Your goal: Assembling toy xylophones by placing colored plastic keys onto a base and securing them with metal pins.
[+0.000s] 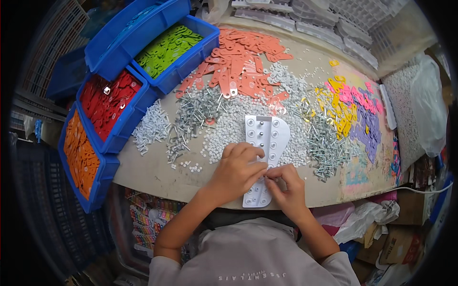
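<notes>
Just below centre, the white tray [284, 137] lies partly beneath the left hand [237, 171] and right hand [289, 188], both curled; I can't tell if they're holding anything.

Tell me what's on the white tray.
White rings line both sides of the tray, with metal pieces between them toward its far end. The left hand and right hand hide part of its middle; what lies there is covered.
</notes>
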Action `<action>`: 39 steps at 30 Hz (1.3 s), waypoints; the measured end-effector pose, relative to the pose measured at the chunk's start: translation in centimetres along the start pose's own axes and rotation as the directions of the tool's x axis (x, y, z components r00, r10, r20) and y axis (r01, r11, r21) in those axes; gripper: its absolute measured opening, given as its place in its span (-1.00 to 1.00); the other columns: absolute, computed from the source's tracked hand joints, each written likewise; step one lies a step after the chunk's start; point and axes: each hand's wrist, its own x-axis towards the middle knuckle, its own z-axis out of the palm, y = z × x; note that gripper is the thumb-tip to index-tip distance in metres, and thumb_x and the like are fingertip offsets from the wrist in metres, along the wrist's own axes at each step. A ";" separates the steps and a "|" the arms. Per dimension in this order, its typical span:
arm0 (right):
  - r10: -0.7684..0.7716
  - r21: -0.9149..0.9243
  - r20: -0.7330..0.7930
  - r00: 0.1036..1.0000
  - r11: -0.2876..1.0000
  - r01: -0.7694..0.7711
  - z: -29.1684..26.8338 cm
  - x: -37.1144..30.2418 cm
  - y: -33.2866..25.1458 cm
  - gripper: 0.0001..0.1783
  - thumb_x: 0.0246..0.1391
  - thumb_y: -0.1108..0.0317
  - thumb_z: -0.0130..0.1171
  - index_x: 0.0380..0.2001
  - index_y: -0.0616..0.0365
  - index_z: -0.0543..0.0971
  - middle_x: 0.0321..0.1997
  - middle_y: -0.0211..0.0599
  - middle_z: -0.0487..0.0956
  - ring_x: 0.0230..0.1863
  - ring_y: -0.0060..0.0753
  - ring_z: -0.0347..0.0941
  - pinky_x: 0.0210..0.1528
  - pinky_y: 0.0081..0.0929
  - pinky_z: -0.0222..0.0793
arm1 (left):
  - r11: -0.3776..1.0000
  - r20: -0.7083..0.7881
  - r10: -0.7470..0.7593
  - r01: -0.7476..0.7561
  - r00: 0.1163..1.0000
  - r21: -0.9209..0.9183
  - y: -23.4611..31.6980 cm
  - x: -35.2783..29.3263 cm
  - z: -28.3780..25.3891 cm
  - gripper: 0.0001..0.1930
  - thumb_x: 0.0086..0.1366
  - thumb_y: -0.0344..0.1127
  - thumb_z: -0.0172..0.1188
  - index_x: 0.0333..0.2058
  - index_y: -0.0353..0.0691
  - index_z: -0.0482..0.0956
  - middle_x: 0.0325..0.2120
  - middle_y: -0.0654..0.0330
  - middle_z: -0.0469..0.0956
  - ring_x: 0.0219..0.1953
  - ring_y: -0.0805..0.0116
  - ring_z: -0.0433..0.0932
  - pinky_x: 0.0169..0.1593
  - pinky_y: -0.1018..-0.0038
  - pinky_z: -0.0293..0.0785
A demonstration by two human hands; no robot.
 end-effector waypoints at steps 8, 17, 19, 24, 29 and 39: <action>-0.211 -0.230 0.105 0.972 0.946 0.230 0.4 0.4 -0.1 -0.82 -0.10 0.63 0.32 -0.37 0.21 0.59 -0.28 -0.28 0.63 -0.24 -0.18 0.48 -0.17 -0.34 0.45 | 0.980 -0.102 -0.188 0.193 0.977 0.043 -0.6 -1.5 -2.2 -0.83 0.20 -0.36 0.31 -0.22 -0.16 0.70 -0.12 0.21 0.59 -0.03 0.21 0.48 0.07 0.24 0.24; -0.283 -0.285 0.117 0.952 0.909 0.305 -1.2 0.9 -0.9 -0.82 -0.05 0.55 0.33 -0.31 0.18 0.63 -0.20 -0.24 0.59 -0.16 -0.14 0.43 -0.10 -0.25 0.36 | 0.827 -0.408 -0.266 0.425 0.873 0.369 -7.3 -1.6 -4.8 -0.93 0.18 -0.39 0.32 -0.38 -0.22 0.63 -0.43 0.19 0.57 -0.30 0.15 0.49 -0.13 0.27 0.32; -0.252 -0.375 0.028 0.967 0.895 0.244 -2.4 1.5 -0.3 -0.82 -0.04 0.56 0.31 -0.29 0.18 0.62 -0.21 -0.21 0.58 -0.16 -0.12 0.43 -0.09 -0.24 0.35 | 0.815 -0.379 -0.298 0.440 0.876 0.377 -8.0 -1.5 -4.9 -0.92 0.17 -0.38 0.33 -0.38 -0.22 0.63 -0.46 0.19 0.55 -0.31 0.15 0.48 -0.14 0.26 0.32; -0.200 -0.566 -0.190 0.961 0.822 0.059 -6.2 3.1 2.8 -0.82 0.01 0.57 0.23 -0.27 0.18 0.60 -0.24 -0.20 0.54 -0.14 -0.04 0.41 -0.06 -0.19 0.33 | 0.762 -0.332 -0.330 0.457 0.884 0.459 -9.0 -0.8 -3.9 -0.89 0.16 -0.36 0.34 -0.43 -0.22 0.59 -0.46 0.17 0.55 -0.30 0.12 0.49 -0.14 0.25 0.32; -0.134 -0.647 -0.183 0.974 0.762 -0.017 -7.8 3.6 4.3 -0.86 0.03 0.54 0.22 -0.29 0.18 0.59 -0.24 -0.20 0.51 -0.10 -0.05 0.40 -0.01 -0.19 0.31 | 0.780 -0.340 -0.333 0.459 0.880 0.426 -9.5 -0.9 -3.5 -0.89 0.15 -0.38 0.32 -0.44 -0.23 0.55 -0.47 0.15 0.53 -0.28 0.09 0.50 -0.14 0.20 0.35; -0.112 -0.676 -0.029 0.993 0.734 0.063 -8.6 4.2 4.3 -0.89 0.01 0.54 0.24 -0.34 0.18 0.56 -0.23 -0.23 0.50 -0.10 -0.06 0.37 0.01 -0.18 0.28 | 0.848 -0.282 -0.297 0.388 0.912 0.360 -8.3 -0.7 -3.8 -0.86 0.10 -0.40 0.37 -0.34 -0.19 0.62 -0.40 0.20 0.50 -0.25 0.14 0.47 -0.09 0.22 0.35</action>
